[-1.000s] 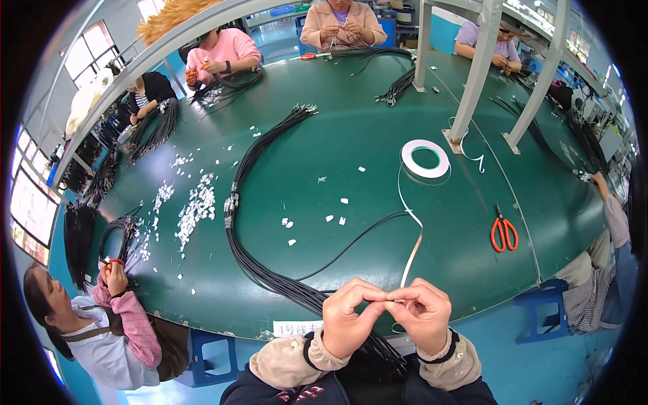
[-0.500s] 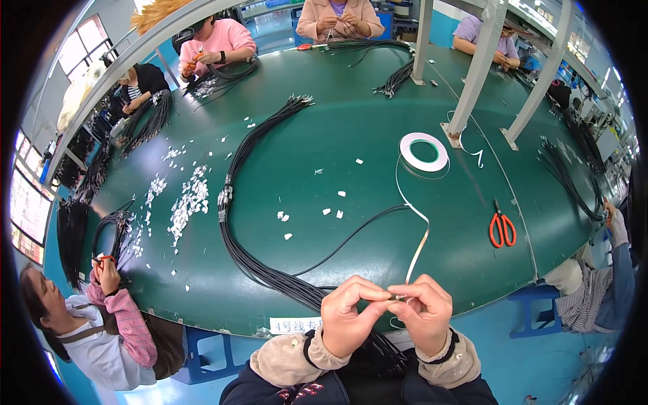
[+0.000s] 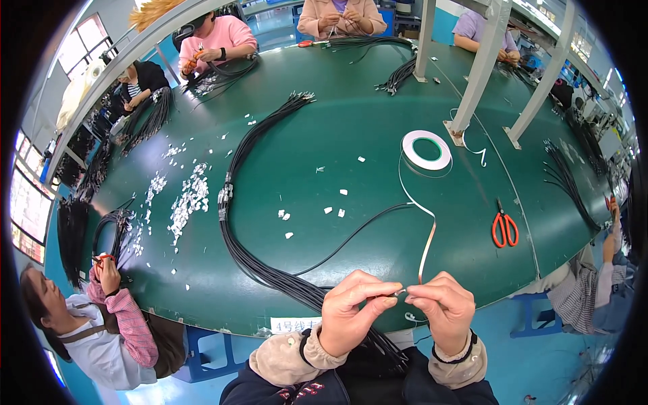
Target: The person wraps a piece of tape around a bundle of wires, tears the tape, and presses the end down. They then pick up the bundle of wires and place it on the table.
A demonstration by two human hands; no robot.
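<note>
Tabletop: green tabletop [image 3: 351,101], curved, workers seated round its far rim.
Tape roll: white tape roll [image 3: 426,149]; its strip runs toward the hands.
Left hand [image 3: 349,312]: grip pinching a black wire [image 3: 351,236].
Right hand [image 3: 442,308]: grip pinching the tape strip [image 3: 425,253] end.
Scissors: orange scissors [image 3: 505,228], right of the strip.

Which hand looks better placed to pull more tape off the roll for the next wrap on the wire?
Probably the right hand. The tape strip runs down from the white roll straight to its fingertips, and the roll lies on its side of the table. The left hand is pinching the black wire.
</note>
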